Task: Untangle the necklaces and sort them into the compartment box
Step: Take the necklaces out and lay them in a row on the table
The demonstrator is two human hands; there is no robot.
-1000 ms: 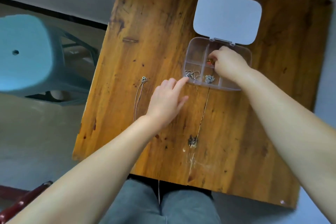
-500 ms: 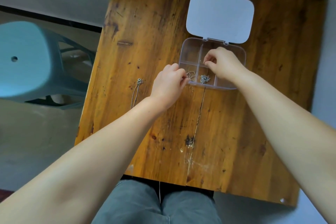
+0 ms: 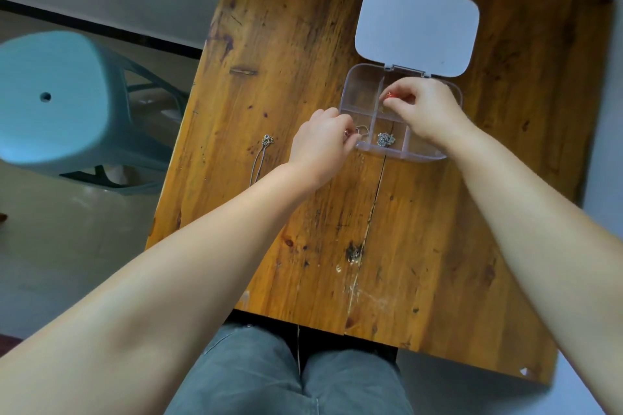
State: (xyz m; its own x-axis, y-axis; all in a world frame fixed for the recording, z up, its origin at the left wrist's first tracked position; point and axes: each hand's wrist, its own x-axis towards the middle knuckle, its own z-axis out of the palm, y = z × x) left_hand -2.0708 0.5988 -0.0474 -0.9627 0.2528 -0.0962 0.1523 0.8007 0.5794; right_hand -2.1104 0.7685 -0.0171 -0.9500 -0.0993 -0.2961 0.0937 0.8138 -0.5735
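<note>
A clear compartment box (image 3: pixel 358 84) stands open on the wooden table, its white lid (image 3: pixel 417 29) folded back. My right hand (image 3: pixel 424 109) is over the box's back middle compartment, fingers pinched on a necklace with a red bead (image 3: pixel 389 95). My left hand (image 3: pixel 323 143) is curled at the box's front left corner, fingertips pinching a thin silver chain (image 3: pixel 361 130) in the front left compartment. A bunched silver necklace (image 3: pixel 385 139) lies in the front middle compartment. Another silver necklace (image 3: pixel 261 154) lies stretched on the table left of my left hand.
The wooden table (image 3: pixel 303 44) has a crack running toward me from the box. A light blue plastic stool (image 3: pixel 54 94) stands on the floor to the left. My grey trousers (image 3: pixel 286 374) show below the table's near edge.
My left hand went from flat and open on the table to curled at the box's front left corner, pinching the chain. My right hand stayed over the box. The camera view shifted slightly.
</note>
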